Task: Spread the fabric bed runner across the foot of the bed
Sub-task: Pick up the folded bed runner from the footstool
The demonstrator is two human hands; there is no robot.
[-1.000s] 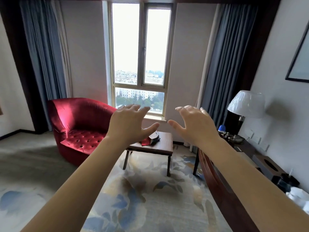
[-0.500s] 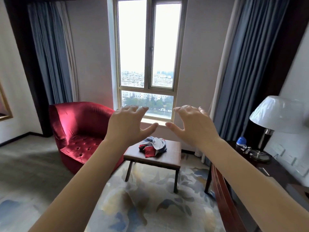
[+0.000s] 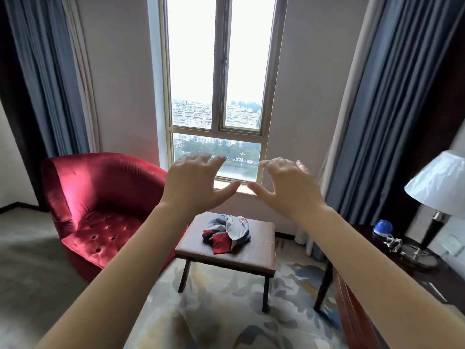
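Observation:
A crumpled red, blue and white fabric bed runner lies bunched on a small brown side table below the window. My left hand and my right hand are stretched out in the air in front of me, above the table and apart from the fabric. Both hold nothing, fingers spread and loosely bent, thumbs pointing toward each other. No bed is in view.
A red armchair stands left of the table. At the right is a dark wooden desk with a white-shaded lamp and a small blue object. Blue curtains flank the tall window. Patterned carpet covers the floor.
The view has moved closer to the table and tilted up; the fabric bundle, half hidden behind my left hand before, now shows fully. Both hands keep the same raised, empty pose.

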